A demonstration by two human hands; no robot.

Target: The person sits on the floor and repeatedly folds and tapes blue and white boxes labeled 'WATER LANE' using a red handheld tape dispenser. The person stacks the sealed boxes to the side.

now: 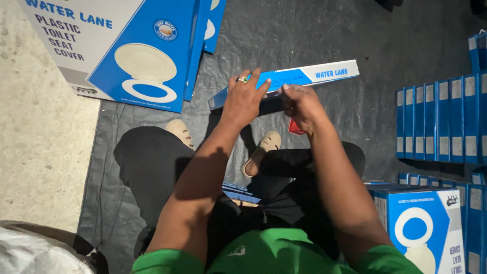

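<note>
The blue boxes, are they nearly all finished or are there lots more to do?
Done, it seems: a row of blue boxes stands packed side by side on the right, with more beside the printed box. In hand: the left hand and right hand hold one flat blue box edge-up. Left: a few large boxes lean at top left; how many remain can't be told.

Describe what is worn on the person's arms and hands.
Both forearms are bare. Short green sleeves end above the elbows. The left hand wears a ring with a green stone on one finger. The right hand shows no ring, glove or watch.
</note>
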